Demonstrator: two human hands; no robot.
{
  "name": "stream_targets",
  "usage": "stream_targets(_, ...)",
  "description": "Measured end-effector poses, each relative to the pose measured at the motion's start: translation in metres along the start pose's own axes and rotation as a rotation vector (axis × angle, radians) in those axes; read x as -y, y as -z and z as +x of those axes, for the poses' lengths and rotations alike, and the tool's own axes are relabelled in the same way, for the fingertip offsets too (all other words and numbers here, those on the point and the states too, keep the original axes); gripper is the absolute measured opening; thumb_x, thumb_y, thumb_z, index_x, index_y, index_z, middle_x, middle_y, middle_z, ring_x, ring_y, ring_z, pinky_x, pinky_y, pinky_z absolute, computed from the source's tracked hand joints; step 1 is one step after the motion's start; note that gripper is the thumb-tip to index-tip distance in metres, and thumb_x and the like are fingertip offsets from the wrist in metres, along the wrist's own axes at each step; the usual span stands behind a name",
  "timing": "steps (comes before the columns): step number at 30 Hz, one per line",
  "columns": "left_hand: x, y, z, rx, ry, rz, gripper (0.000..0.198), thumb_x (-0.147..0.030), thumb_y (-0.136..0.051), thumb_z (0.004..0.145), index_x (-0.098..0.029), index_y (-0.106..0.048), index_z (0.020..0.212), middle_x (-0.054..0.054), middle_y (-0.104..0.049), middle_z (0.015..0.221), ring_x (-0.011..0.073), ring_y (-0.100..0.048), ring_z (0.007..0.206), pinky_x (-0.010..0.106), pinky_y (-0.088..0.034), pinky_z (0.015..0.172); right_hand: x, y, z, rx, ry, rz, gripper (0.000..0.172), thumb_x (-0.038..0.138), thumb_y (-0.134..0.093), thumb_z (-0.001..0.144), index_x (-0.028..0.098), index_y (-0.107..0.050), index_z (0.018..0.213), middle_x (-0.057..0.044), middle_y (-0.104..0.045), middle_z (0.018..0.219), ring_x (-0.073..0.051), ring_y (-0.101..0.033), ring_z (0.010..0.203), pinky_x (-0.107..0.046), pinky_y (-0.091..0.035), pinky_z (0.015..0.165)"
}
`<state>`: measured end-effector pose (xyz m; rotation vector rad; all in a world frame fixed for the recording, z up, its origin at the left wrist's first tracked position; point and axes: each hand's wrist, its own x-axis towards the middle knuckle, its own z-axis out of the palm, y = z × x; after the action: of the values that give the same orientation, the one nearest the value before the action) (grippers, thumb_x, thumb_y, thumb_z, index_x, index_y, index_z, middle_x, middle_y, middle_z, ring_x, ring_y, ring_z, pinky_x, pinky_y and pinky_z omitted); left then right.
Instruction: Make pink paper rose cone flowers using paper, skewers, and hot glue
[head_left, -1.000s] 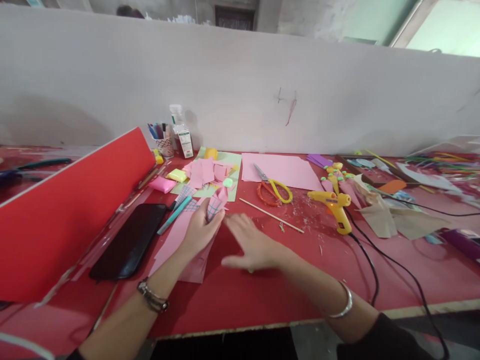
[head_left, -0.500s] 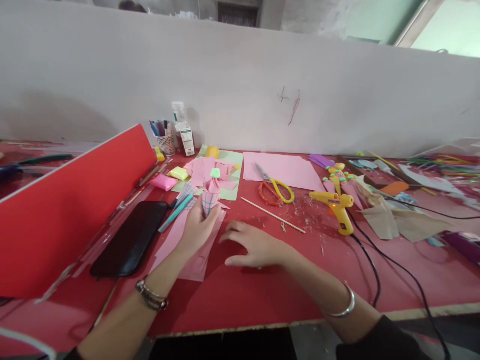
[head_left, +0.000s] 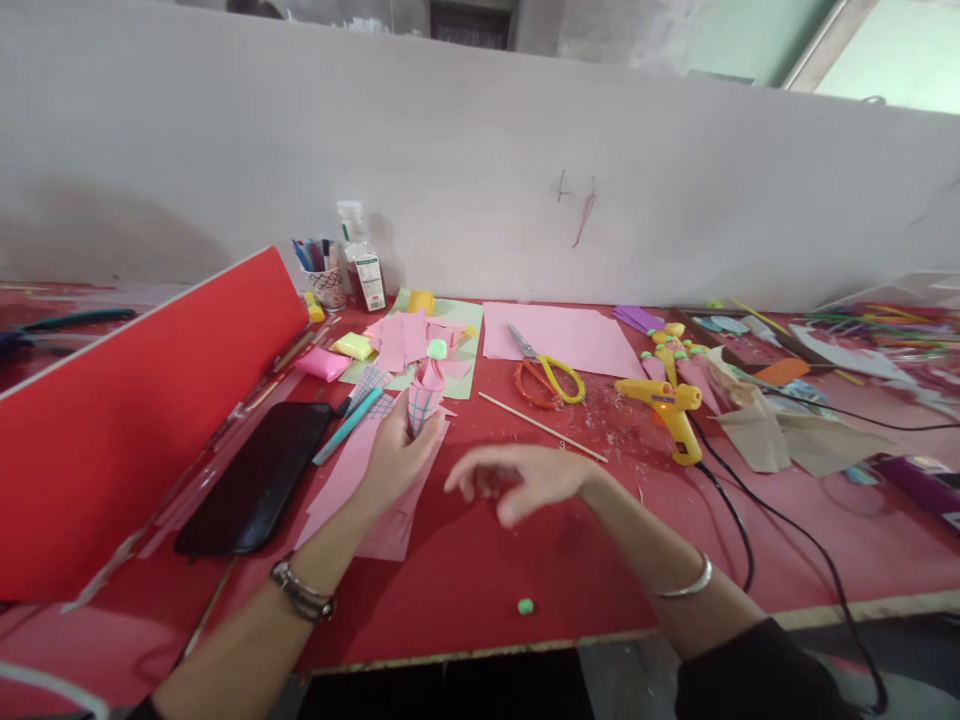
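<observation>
My left hand [head_left: 399, 452] is closed around a small pink paper cone [head_left: 424, 398] with a blue grid pattern. A pale green lump [head_left: 436, 349] sits at the top of the cone. My right hand [head_left: 517, 478] hovers over the red table, fingers apart and curved, holding nothing that I can see. A small green ball [head_left: 526, 606] lies near the table's front edge, below my right hand. Pink paper sheets [head_left: 390, 540] lie under my left hand, and a thin wooden stick [head_left: 541, 426] lies beyond my right hand.
Scissors [head_left: 551, 375] rest by pink sheets [head_left: 570, 335]. A yellow glue gun [head_left: 667, 405] with a black cable lies to the right, near small pink cones [head_left: 697, 378]. On the left are a black phone [head_left: 255, 480], a turquoise pen [head_left: 347, 427] and a tilted red board [head_left: 150, 420].
My right hand has lifted and shifted slightly right, its fingers now drooping. The green ball on the table has come into sight. My left hand still holds the cone, which has turned slightly.
</observation>
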<state>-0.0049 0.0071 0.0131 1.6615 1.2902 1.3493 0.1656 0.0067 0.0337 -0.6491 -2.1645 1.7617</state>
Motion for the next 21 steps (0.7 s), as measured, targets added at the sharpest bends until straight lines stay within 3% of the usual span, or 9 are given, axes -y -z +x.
stream_targets(1,0.000,0.000,0.000,-0.004,0.003,-0.004,0.012,-0.031,-0.043,0.072,-0.019,-0.041,0.068,-0.006,-0.039,0.056,0.0083,-0.037,0.051,0.020,-0.034,0.050,0.006,-0.002,-0.003,0.189,-0.009,-0.057,0.058,0.049,-0.072,0.047,0.022,-0.062,0.097,0.000,-0.058,0.088,-0.011,-0.055,0.078,-0.023,-0.044,0.073)
stream_targets(2,0.001,0.000,0.000,-0.006,0.008,-0.006,0.012,-0.031,-0.043,0.072,-0.019,-0.041,0.068,-0.006,-0.038,0.056,0.0081,-0.036,0.050,0.019,-0.034,0.049,0.011,-0.004,-0.004,0.265,0.017,-0.112,0.064,0.047,-0.076,0.038,0.024,-0.064,0.096,0.000,-0.059,0.090,-0.014,-0.055,0.085,-0.025,-0.042,0.080)
stream_targets(5,0.002,0.000,0.000,-0.008,0.009,-0.004,0.012,-0.031,-0.044,0.071,-0.019,-0.042,0.070,-0.006,-0.038,0.055,0.0079,-0.036,0.050,0.019,-0.033,0.049,0.019,-0.013,-0.004,0.284,0.077,-0.234,0.061,0.044,-0.079,0.028,0.029,-0.067,0.087,0.002,-0.060,0.091,-0.016,-0.055,0.090,-0.027,-0.039,0.086)
stream_targets(11,0.002,-0.001,0.000,-0.018,-0.003,-0.025,0.011,-0.027,-0.045,0.072,-0.019,-0.041,0.067,-0.007,-0.035,0.054,0.0069,-0.034,0.047,0.018,-0.032,0.046,0.014,-0.017,0.000,0.374,0.062,-0.467,0.044,0.017,-0.077,0.048,0.027,-0.066,0.089,0.000,-0.058,0.099,-0.016,-0.052,0.099,-0.029,-0.036,0.091)
stream_targets(14,0.001,0.000,0.000,-0.029,-0.001,-0.030,0.012,-0.028,-0.045,0.071,-0.019,-0.039,0.066,-0.007,-0.035,0.054,0.0067,-0.033,0.047,0.018,-0.032,0.046,0.009,-0.011,-0.001,0.405,0.073,-0.467,0.039,0.016,-0.069,0.059,0.022,-0.062,0.098,-0.003,-0.054,0.103,-0.016,-0.049,0.104,-0.028,-0.035,0.092)
stream_targets(19,0.002,0.000,0.001,-0.020,-0.019,-0.046,0.011,-0.028,-0.045,0.071,-0.019,-0.040,0.067,-0.007,-0.036,0.055,0.0068,-0.034,0.048,0.018,-0.032,0.047,0.006,0.000,-0.001,0.341,0.012,-0.477,0.033,0.020,-0.059,0.071,0.020,-0.058,0.104,-0.005,-0.053,0.103,-0.012,-0.052,0.095,-0.020,-0.044,0.075)
stream_targets(21,0.002,0.000,0.001,-0.021,-0.022,-0.046,0.011,-0.027,-0.045,0.071,-0.019,-0.040,0.066,-0.007,-0.037,0.054,0.0069,-0.035,0.048,0.018,-0.033,0.047,0.008,0.002,-0.005,0.255,-0.027,-0.576,0.034,0.020,-0.059,0.071,0.019,-0.057,0.104,-0.006,-0.053,0.102,-0.013,-0.052,0.094,-0.023,-0.044,0.077)
